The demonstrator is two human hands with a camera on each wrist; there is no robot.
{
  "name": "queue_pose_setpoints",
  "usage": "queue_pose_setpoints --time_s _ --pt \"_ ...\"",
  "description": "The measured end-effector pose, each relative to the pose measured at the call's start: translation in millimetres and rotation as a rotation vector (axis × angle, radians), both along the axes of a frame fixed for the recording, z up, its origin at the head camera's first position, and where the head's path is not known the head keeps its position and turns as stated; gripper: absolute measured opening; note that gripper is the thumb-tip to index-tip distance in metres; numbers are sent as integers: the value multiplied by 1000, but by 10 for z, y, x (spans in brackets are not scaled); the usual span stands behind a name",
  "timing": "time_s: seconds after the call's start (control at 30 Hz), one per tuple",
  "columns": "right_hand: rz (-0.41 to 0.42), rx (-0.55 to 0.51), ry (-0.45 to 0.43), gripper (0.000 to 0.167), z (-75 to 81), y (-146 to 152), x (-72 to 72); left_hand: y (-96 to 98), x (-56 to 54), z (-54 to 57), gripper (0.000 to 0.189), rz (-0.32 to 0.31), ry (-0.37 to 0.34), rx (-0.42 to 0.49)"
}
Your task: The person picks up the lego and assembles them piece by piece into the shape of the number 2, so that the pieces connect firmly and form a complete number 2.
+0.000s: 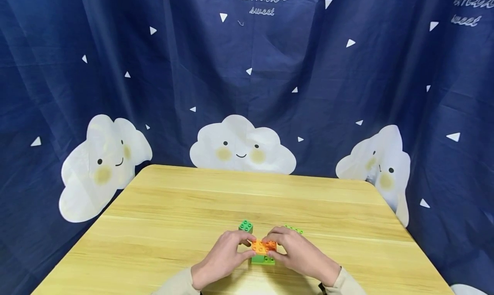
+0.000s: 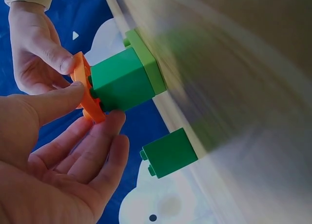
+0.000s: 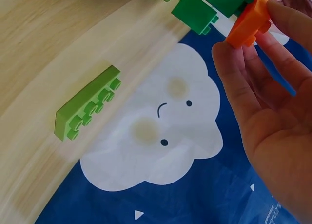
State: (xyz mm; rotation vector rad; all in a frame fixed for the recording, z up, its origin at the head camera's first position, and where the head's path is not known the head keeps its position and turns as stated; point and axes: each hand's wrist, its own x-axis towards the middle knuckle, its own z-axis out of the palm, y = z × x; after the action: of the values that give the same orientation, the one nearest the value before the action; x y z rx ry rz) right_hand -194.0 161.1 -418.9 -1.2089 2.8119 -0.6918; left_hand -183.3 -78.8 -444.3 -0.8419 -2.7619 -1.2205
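Fingers of both hands pinch a flat orange brick [image 1: 259, 248], my left hand [image 1: 224, 255] at its left side and my right hand [image 1: 302, 253] at its right. Under it stands a dark green block [image 2: 124, 81], whose studs show in the gap below the slightly tilted orange brick in the left wrist view. This block sits on a light green flat brick [image 2: 147, 63], which rests on the table. In the head view the fingers partly cover the orange brick's edges.
A separate dark green brick [image 1: 245, 226] stands on the wooden table [image 1: 185, 200] just behind my left hand. Beyond my right hand lies a long light green brick [image 3: 87, 102], studs up. A dark blue curtain [image 1: 247, 72] with cloud prints hangs behind the table.
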Motion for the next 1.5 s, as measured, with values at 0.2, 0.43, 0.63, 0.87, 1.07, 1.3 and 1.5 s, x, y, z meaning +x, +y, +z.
queue_pose_setpoints --time_s 0.2,0.43,0.63,0.87,1.07,1.3,1.5 --pt "7 -6 1 18 -29 -10 -10 -4 -16 -22 26 -21 -54 42" --pt "-2 -2 3 21 -42 -9 -11 -3 -24 -29 25 -46 -92 74" --pt "-4 -10 -14 24 -60 -17 -16 -2 -25 -31 24 -46 -111 94" --pt "-3 -20 -17 24 -65 -20 -11 3 -21 -33 23 -32 -124 111" --pt "-9 -18 -29 25 -63 -29 -9 6 -13 -31 21 -22 -137 131" --pt "1 -29 -47 22 -54 -24 -16 8 -18 -44 22 -19 -132 128" --pt "28 -57 -65 20 -66 -7 -39 9 -25 -45 21 -25 -125 134"
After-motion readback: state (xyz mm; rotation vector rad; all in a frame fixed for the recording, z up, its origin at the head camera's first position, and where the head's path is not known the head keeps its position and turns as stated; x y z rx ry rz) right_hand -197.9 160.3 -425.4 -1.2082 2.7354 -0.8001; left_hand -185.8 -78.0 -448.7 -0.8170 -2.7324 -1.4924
